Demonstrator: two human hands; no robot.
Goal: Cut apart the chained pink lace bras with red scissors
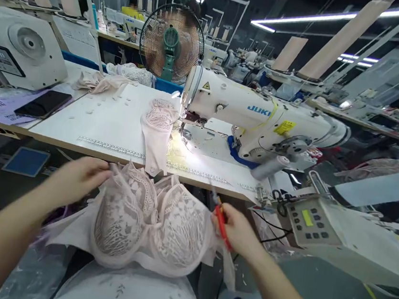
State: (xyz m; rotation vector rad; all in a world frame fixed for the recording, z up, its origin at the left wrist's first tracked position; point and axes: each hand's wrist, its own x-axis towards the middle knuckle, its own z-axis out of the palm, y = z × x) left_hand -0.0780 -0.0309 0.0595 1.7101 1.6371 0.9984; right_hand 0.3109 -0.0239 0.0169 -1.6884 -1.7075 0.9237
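A pale pink lace bra (183, 224) hangs in front of my lap, below the table edge, with both cups facing me. Near its upper left, my left hand (86, 180) pinches a strap end of the bra between thumb and fingers. My right hand (237, 230) is closed round red-handled scissors (222, 226), their blurred blades pointing up and away toward the table. The right side of the bra lies against that hand; whether the fingers also grip the fabric I cannot tell. Another pale pink lace piece (156, 132) lies on the table beside the sewing machine needle.
A white sewing machine (233, 103) stands on the table (116, 121), its lamp lit. Left of it are a black phone (44, 104), pale fabric (102, 82) and a second machine (23, 48). A fan (171, 43) stands behind. A control box (316, 220) sits at the right.
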